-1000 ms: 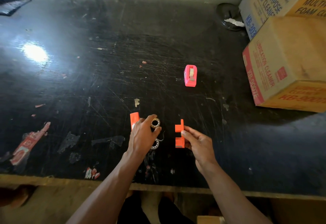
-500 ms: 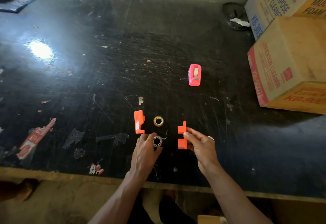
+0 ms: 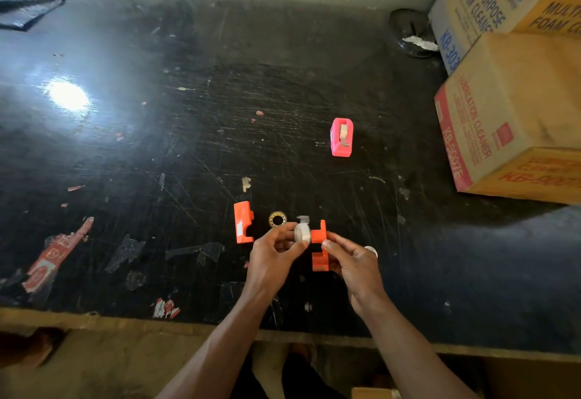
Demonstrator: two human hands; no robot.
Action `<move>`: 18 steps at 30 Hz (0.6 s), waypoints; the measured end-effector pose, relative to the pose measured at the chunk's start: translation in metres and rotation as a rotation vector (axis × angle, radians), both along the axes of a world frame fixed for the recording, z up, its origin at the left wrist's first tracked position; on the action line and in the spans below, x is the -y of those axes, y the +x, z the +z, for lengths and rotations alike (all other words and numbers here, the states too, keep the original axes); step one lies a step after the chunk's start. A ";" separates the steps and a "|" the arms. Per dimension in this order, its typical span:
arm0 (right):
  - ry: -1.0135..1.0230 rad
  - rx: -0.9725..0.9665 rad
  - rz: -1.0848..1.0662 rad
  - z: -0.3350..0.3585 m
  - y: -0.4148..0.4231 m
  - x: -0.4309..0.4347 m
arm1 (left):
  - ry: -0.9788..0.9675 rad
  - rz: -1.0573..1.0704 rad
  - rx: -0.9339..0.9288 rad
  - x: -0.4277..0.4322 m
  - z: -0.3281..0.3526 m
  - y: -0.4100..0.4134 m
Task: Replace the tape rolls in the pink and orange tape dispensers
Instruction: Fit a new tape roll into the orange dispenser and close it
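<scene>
The orange dispenser is in two halves. My right hand [image 3: 352, 260] holds one orange half [image 3: 320, 249] just above the black table. My left hand [image 3: 272, 255] pinches a whitish tape roll [image 3: 301, 232] against that half's left side, a loose tape end sticking up. The other orange half [image 3: 243, 222] lies flat on the table to the left. A small brownish tape roll [image 3: 277, 219] lies between them. The pink dispenser [image 3: 342, 137] stands farther back with tape in it.
Two cardboard boxes [image 3: 509, 109] are stacked at the right edge, a dark round object [image 3: 410, 34] behind them. Torn sticker scraps [image 3: 56, 254] mark the scratched black table [image 3: 157, 147]. The table's front edge [image 3: 125, 320] runs below my forearms.
My left hand picked the whitish roll up from the table and brought it right, against the orange half held in my right hand. The brownish roll stayed put.
</scene>
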State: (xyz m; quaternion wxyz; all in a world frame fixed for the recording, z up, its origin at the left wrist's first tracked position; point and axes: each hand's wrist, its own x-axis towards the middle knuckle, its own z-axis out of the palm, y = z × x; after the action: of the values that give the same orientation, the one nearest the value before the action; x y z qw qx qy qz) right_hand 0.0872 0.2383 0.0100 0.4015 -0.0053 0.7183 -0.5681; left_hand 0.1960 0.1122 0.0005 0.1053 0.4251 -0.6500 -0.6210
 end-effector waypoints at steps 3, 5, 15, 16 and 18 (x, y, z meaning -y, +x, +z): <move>-0.050 0.016 0.009 0.006 -0.004 0.001 | 0.070 -0.043 -0.052 0.001 0.006 -0.006; -0.081 0.044 0.001 0.009 -0.008 0.001 | 0.118 -0.062 -0.096 0.003 0.009 -0.009; -0.133 0.187 -0.026 0.012 -0.013 0.004 | 0.189 -0.135 -0.149 0.008 0.011 -0.018; -0.141 0.197 -0.034 0.012 -0.013 0.004 | 0.190 -0.139 -0.152 0.008 0.011 -0.018; -0.153 0.197 -0.040 0.011 -0.012 0.004 | 0.180 -0.152 -0.157 0.008 0.012 -0.018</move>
State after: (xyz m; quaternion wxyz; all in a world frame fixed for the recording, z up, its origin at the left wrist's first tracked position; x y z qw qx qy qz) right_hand 0.0755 0.2348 0.0209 0.4573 0.0344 0.6297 -0.6270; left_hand 0.1779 0.1045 0.0122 0.0701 0.3327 -0.6116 -0.7144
